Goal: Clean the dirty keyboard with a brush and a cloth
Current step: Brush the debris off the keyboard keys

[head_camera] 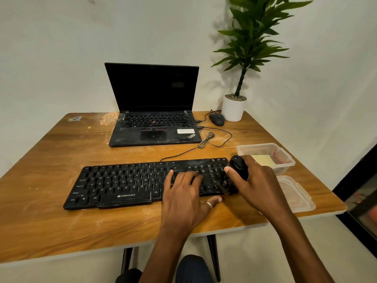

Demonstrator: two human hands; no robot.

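**Hands.** R hand [259,180], lower right of centre: fingers and thumb wrapped round the rounded handle of the black brush [236,165], grasping it. Bristles point down and left over the numpad end of the keyboard [122,180]. Contact looks likely but can't be confirmed at this res.

L hand [183,193], low centre: released and holding nothing. Fingers are fairly straight and laid flat on the keys just left of the brush. The thumb, w/ a ring, lies along the kbd's near edge. Judged to be steadying the board.

**Keyboard.** Black, wired, across mid-frame on the wooden table [61,221]. Long axis runs left-right, w/ the left end a little lower in frame. Both hands sit at its right end, so the bulk of the keys lies to their left.

**Key relation.** Any sweep along the long axis goes leftward from the brush, and the L hand lies directly in that path. Judgement: the L hand must shift before the R hand can travel far.

**Cloth.** The cloth [263,160] is pale yellow and sits in a clear plastic tub [257,146] just beyond the kbd's right end. It is nearest the R hand and not in use. The tub lid [295,195] lies right of the R hand.

**Periphery.**
- Open laptop [153,111] w/ dark screen, upper centre.
- Mouse [216,119] and white potted plant [233,109] to its right.
- Cable [214,137] looped between kbd and laptop.

**Stage.** Brushing in hand; cloth wipe not yet begun.
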